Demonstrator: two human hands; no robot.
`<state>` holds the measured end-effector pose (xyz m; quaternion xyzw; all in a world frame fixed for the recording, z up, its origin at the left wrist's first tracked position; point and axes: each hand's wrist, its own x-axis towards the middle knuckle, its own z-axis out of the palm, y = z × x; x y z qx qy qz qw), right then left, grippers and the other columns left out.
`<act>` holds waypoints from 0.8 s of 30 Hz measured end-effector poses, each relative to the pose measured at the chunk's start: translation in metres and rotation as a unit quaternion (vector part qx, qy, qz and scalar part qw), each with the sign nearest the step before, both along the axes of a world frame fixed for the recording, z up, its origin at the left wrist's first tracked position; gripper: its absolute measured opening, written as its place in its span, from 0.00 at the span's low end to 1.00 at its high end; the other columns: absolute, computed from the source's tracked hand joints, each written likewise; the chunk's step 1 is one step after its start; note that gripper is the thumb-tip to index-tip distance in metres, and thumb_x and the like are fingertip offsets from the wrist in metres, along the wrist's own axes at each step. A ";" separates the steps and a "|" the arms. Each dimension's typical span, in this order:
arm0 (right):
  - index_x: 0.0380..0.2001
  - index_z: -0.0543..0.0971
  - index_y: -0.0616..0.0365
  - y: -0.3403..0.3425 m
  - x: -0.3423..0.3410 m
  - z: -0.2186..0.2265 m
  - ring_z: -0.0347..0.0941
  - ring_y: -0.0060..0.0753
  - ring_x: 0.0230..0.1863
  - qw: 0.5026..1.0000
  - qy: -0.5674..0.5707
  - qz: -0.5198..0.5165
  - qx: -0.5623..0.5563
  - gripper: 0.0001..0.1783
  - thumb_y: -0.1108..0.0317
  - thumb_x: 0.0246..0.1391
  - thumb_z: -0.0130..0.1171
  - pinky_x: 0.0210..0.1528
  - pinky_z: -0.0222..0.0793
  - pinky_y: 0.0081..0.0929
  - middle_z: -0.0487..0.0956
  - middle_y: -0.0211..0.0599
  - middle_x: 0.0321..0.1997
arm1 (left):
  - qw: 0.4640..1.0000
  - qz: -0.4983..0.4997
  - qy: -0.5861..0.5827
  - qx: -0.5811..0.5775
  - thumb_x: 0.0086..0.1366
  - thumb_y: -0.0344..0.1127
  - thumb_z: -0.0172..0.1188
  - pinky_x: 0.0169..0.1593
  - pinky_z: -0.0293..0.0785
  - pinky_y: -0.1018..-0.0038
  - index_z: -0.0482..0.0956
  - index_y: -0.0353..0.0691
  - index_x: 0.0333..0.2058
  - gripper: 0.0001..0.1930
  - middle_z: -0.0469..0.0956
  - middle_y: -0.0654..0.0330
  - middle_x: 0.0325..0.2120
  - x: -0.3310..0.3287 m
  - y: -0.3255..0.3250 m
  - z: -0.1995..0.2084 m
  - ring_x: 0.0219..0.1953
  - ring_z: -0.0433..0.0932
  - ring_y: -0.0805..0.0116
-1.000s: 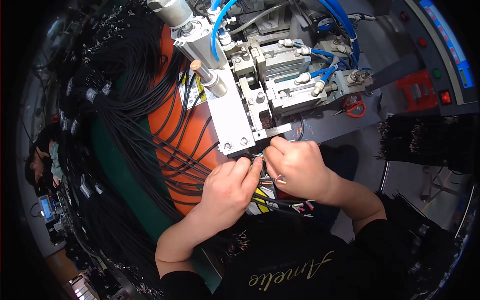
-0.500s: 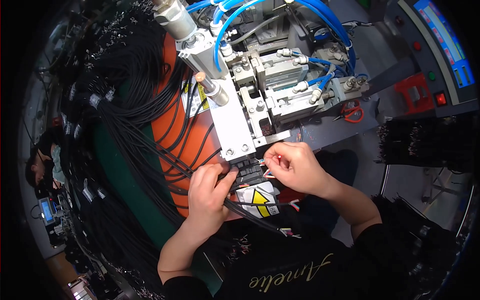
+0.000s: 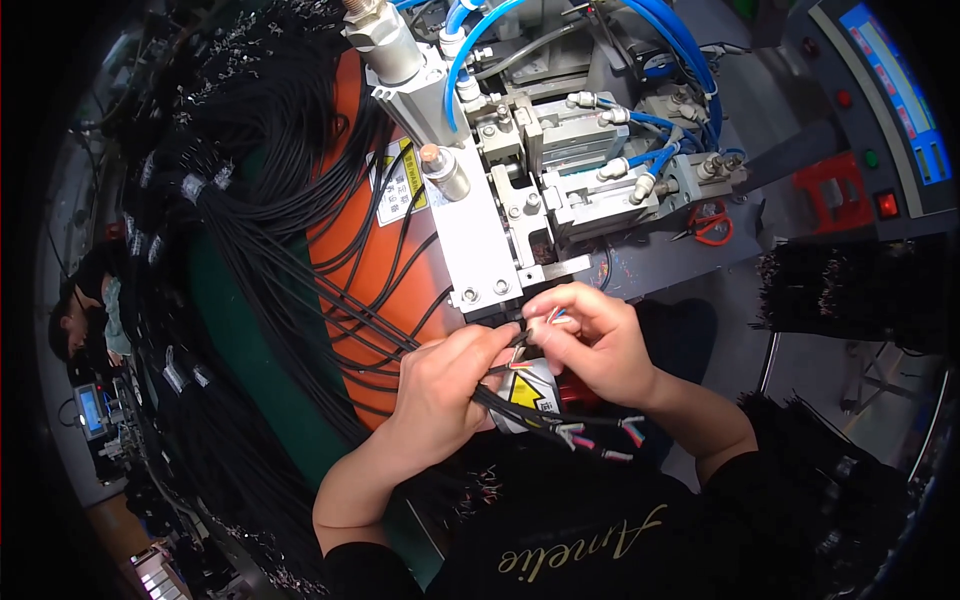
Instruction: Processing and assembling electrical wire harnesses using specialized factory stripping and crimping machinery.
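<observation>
My left hand [image 3: 447, 388] is closed around a black cable, thumb and fingertips pinching it near its stripped end. Facing it, my right hand [image 3: 607, 352] pinches the thin coloured wires [image 3: 556, 316] that fan out of that end. Below my left hand, several more black cables [image 3: 522, 411] run out to the right, their stripped ends [image 3: 632, 432] showing coloured wires. Both hands are just in front of the white metal plate [image 3: 470, 262] of a pneumatic machine [image 3: 585, 150]. A label with a yellow arrow [image 3: 526, 391] lies under the hands, partly covered.
A large bundle of black cables [image 3: 270, 235] spreads over the orange surface [image 3: 345, 245] at left. Red-handled scissors [image 3: 712, 228] lie right of the machine. A control panel with a screen [image 3: 895, 90] stands at far right. Another person [image 3: 85, 315] sits at far left.
My left hand has moved right and up off the black block in front of the plate, now holding a cable end. My right hand has shifted slightly right and down. More cable ends hang below.
</observation>
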<state>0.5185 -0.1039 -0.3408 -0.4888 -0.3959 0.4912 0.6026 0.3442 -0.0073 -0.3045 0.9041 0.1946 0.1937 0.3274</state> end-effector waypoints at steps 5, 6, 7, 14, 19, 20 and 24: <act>0.40 0.78 0.67 -0.003 -0.006 -0.005 0.73 0.17 0.25 0.989 0.130 -0.067 -0.012 0.05 0.80 0.61 0.55 0.27 0.69 0.14 0.79 0.37 0.34 | 0.998 0.020 -0.023 -0.055 0.54 0.26 0.66 0.33 0.76 0.65 0.79 0.36 0.42 0.15 0.79 0.54 0.29 0.003 0.003 -0.005 0.30 0.81 0.55; 0.40 0.78 0.67 -0.003 -0.005 -0.005 0.73 0.17 0.25 0.989 0.130 -0.067 -0.013 0.05 0.80 0.61 0.55 0.27 0.69 0.14 0.79 0.37 0.34 | 0.997 0.029 -0.030 -0.069 0.55 0.26 0.66 0.34 0.76 0.65 0.79 0.36 0.42 0.15 0.80 0.54 0.30 0.003 0.003 -0.005 0.31 0.81 0.55; 0.39 0.77 0.67 -0.002 -0.004 -0.005 0.73 0.17 0.24 0.996 0.070 -0.051 0.011 0.05 0.80 0.61 0.55 0.26 0.68 0.14 0.79 0.37 0.34 | 0.997 0.029 -0.030 -0.070 0.55 0.26 0.66 0.34 0.76 0.65 0.79 0.36 0.42 0.15 0.80 0.54 0.30 0.003 0.003 -0.006 0.31 0.81 0.55; 0.37 0.78 0.65 0.008 0.021 0.002 0.73 0.16 0.22 0.966 0.218 0.071 -0.123 0.04 0.75 0.61 0.56 0.22 0.65 0.13 0.80 0.35 0.31 | 0.992 -0.018 0.005 0.124 0.50 0.24 0.64 0.28 0.69 0.71 0.80 0.35 0.44 0.19 0.81 0.57 0.31 0.003 0.002 0.001 0.28 0.79 0.63; 0.38 0.79 0.66 0.009 0.025 -0.005 0.72 0.17 0.21 0.976 0.156 0.125 -0.083 0.07 0.73 0.64 0.53 0.22 0.63 0.12 0.79 0.35 0.28 | 0.969 -0.038 -0.008 0.242 0.45 0.26 0.59 0.26 0.63 0.74 0.80 0.32 0.44 0.22 0.80 0.59 0.33 0.004 -0.002 -0.006 0.24 0.75 0.69; 0.39 0.78 0.66 0.006 0.023 -0.001 0.72 0.17 0.20 0.994 -0.055 0.094 -0.015 0.08 0.72 0.64 0.52 0.22 0.63 0.12 0.79 0.35 0.28 | 0.973 -0.039 -0.012 0.227 0.46 0.26 0.59 0.26 0.63 0.74 0.80 0.31 0.43 0.21 0.80 0.59 0.32 0.004 -0.001 -0.008 0.24 0.75 0.70; 0.38 0.78 0.66 0.005 0.022 0.008 0.72 0.16 0.20 0.994 0.006 0.077 -0.076 0.07 0.72 0.63 0.55 0.22 0.63 0.11 0.78 0.32 0.27 | 0.978 -0.037 -0.026 0.202 0.47 0.26 0.58 0.26 0.63 0.74 0.80 0.31 0.43 0.21 0.80 0.59 0.32 0.004 0.000 -0.010 0.24 0.75 0.71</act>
